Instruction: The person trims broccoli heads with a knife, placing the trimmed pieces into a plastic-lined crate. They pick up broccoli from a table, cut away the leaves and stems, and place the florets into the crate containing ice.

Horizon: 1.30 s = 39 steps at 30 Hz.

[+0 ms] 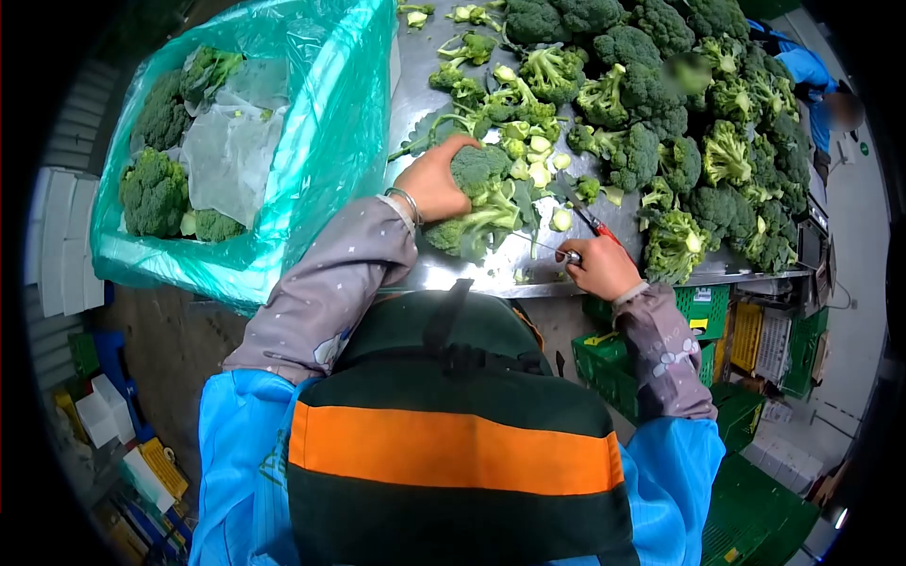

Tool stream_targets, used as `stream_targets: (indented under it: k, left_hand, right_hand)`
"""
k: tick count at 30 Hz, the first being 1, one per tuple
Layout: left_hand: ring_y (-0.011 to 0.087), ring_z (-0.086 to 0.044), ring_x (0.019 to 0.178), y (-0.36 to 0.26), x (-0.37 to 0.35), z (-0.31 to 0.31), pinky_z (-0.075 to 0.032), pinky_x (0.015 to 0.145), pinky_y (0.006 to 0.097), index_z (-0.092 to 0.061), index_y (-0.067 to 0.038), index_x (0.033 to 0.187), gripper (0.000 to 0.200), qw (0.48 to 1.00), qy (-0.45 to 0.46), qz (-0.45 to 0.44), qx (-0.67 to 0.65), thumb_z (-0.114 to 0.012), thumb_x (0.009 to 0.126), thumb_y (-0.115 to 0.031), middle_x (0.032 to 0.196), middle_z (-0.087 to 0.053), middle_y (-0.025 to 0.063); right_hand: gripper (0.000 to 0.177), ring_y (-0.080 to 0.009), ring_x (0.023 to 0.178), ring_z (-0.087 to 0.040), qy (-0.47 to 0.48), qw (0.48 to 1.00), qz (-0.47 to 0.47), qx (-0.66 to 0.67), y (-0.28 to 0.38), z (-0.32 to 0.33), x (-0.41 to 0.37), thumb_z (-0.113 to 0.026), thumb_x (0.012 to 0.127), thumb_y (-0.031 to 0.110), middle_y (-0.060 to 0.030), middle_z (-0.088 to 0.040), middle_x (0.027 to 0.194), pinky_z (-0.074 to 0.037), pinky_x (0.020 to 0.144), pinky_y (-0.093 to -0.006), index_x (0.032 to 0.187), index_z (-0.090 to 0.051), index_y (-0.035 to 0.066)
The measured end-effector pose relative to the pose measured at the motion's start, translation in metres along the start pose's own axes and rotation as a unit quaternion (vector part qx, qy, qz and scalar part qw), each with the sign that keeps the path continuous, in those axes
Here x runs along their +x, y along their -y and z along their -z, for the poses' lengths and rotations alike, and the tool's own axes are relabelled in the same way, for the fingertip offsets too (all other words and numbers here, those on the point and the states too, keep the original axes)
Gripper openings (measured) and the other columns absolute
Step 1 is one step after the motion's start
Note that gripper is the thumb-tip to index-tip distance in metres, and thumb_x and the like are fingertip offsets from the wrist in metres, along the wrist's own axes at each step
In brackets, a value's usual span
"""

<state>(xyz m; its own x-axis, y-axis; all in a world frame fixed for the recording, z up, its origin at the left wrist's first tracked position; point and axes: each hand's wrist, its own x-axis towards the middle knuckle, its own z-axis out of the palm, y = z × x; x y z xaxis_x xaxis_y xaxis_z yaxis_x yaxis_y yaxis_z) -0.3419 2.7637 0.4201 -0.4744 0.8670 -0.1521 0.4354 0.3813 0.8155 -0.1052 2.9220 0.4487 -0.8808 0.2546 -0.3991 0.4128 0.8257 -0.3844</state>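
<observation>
Broccoli [483, 172] occupies left hand [436, 184], one of two knives [571, 257] the right hand [604, 269].

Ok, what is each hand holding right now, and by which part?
The left hand holds a broccoli head by its crown, between thumb and fingers; the right hand holds a small knife by its handle.

Left hand [436, 184] farther forward, thumb and fingers curved in wide grip. Right hand [604, 269] nearer body, fingers curled tight. Forearms [330, 274] extended forward, hands apart.
</observation>
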Motion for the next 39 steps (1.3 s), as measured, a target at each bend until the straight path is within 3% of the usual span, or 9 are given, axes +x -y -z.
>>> stream_targets:
  k: [4,11,17,21,23,27,31,32,39]
  left_hand:
    - [0.0184,-0.054,0.060,0.013,0.007,-0.004,-0.046,0.062,0.0311,-0.048,-0.018,0.118,0.069,0.998,0.018,0.030,-0.055,-0.065,0.052,-0.005,0.078,-0.057,0.0093]
    - [0.0207,-0.056,0.063,0.005,0.009,-0.010,-0.046,0.062,0.0324,-0.048,-0.018,0.118,0.068,0.998,0.018,0.059,0.011,-0.065,0.053,-0.007,0.076,-0.058,0.0103]
    - [0.0200,-0.059,0.076,0.032,0.004,-0.002,-0.047,0.070,0.0308,-0.044,-0.007,0.124,0.074,0.972,-0.057,0.095,-0.205,-0.067,0.054,-0.006,0.089,-0.063,0.0115]
    - [0.0276,-0.053,0.110,0.004,-0.021,0.003,-0.045,0.093,0.0382,-0.026,-0.004,0.136,0.074,0.788,0.062,0.146,-0.594,-0.049,0.065,-0.004,0.124,-0.048,0.0161]
    - [0.0265,-0.054,0.108,-0.010,-0.021,0.005,-0.045,0.092,0.0362,-0.030,-0.003,0.133,0.069,0.812,0.108,0.159,-0.552,-0.051,0.066,-0.002,0.120,-0.050,0.0154]
    - [0.0223,-0.057,0.095,-0.035,-0.021,-0.023,-0.051,0.078,0.0358,-0.030,-0.005,0.129,0.072,0.921,0.100,0.064,-0.370,-0.067,0.068,-0.009,0.114,-0.052,0.0115]
    - [0.0250,-0.043,0.115,-0.077,-0.033,-0.012,-0.053,0.074,0.0379,-0.018,-0.019,0.137,0.079,0.824,0.164,0.209,-0.501,-0.069,0.078,-0.025,0.133,-0.030,0.0184]
    - [0.0231,-0.046,0.111,-0.066,-0.031,-0.013,-0.051,0.081,0.0468,-0.014,-0.023,0.139,0.075,0.833,0.148,0.185,-0.500,-0.063,0.082,-0.023,0.130,-0.032,0.0133]
    - [0.0178,-0.059,0.094,-0.037,-0.047,-0.003,-0.050,0.077,0.0318,-0.047,-0.009,0.119,0.039,0.868,0.142,0.203,-0.430,-0.060,0.083,-0.019,0.110,-0.056,0.0075]
  right_hand:
    - [0.022,-0.0353,0.076,-0.061,0.010,1.000,-0.011,-0.020,0.003,-0.014,0.010,-0.060,0.074,0.016,-0.0184,-0.063,0.078,-0.049,0.070,-0.0426,0.095,-0.066,0.010]
    - [0.022,-0.0364,0.081,-0.062,0.071,0.980,-0.140,-0.125,-0.005,-0.028,0.040,-0.058,0.072,0.017,-0.0206,-0.064,0.084,-0.049,0.075,-0.0424,0.088,-0.066,0.003]
    - [0.025,-0.0341,0.081,-0.063,0.039,0.996,-0.073,0.038,-0.056,-0.035,0.011,-0.061,0.073,0.022,-0.0195,-0.064,0.081,-0.050,0.074,-0.0420,0.092,-0.067,0.007]
    - [0.033,-0.0191,0.074,-0.063,-0.116,0.931,-0.055,0.342,-0.038,-0.025,-0.012,-0.064,0.078,0.015,-0.0077,-0.066,0.082,-0.049,0.066,-0.0292,0.109,-0.060,0.004]
    - [0.048,-0.0156,0.082,-0.062,-0.188,0.800,0.008,0.569,-0.003,-0.012,-0.005,-0.066,0.076,0.010,-0.0049,-0.064,0.095,-0.049,0.068,-0.0262,0.122,-0.051,0.005]
    - [0.044,-0.0102,0.086,-0.055,-0.225,0.822,0.097,0.514,0.037,0.007,0.009,-0.070,0.076,0.012,-0.0029,-0.059,0.098,-0.046,0.071,-0.0222,0.116,-0.053,0.004]
    - [0.030,-0.0032,0.058,-0.048,-0.191,0.773,-0.084,0.600,0.005,0.027,-0.003,-0.070,0.076,0.012,0.0018,-0.057,0.076,-0.038,0.049,-0.0195,0.104,-0.060,0.009]
    - [0.029,-0.0034,0.053,-0.047,-0.238,0.759,-0.074,0.601,-0.007,0.037,-0.008,-0.070,0.077,0.012,0.0018,-0.057,0.073,-0.036,0.045,-0.0199,0.104,-0.060,0.010]
    - [0.026,-0.0056,0.037,-0.041,-0.545,0.695,-0.144,0.447,-0.095,0.151,-0.014,-0.067,0.078,0.012,0.0014,-0.054,0.060,-0.028,0.033,-0.0226,0.103,-0.060,0.007]
